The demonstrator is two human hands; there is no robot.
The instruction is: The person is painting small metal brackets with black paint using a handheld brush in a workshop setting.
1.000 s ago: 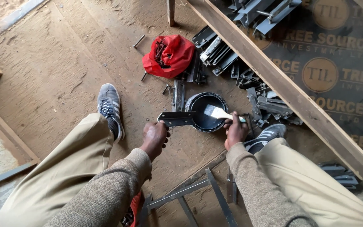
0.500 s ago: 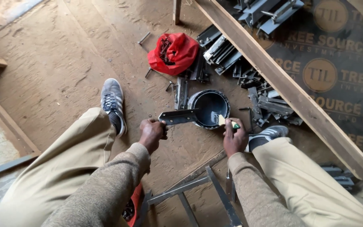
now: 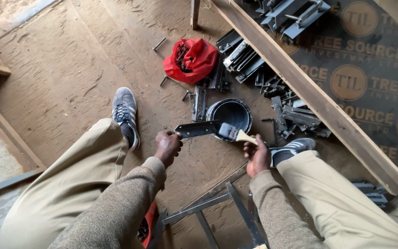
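The left hand (image 3: 167,146) stays closed around one end of a dark metal bracket (image 3: 196,129), holding it level at the rim of the black paint tin (image 3: 230,115) on the floor. The right hand (image 3: 257,155) grips a paintbrush (image 3: 234,134), whose bristles have moved from over the tin onto the bracket's end.

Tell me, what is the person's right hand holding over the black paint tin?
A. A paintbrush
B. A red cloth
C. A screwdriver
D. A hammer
A: the right hand grips a pale-handled paintbrush, its bristles against the dark metal piece that the left hand holds over the paint tin.
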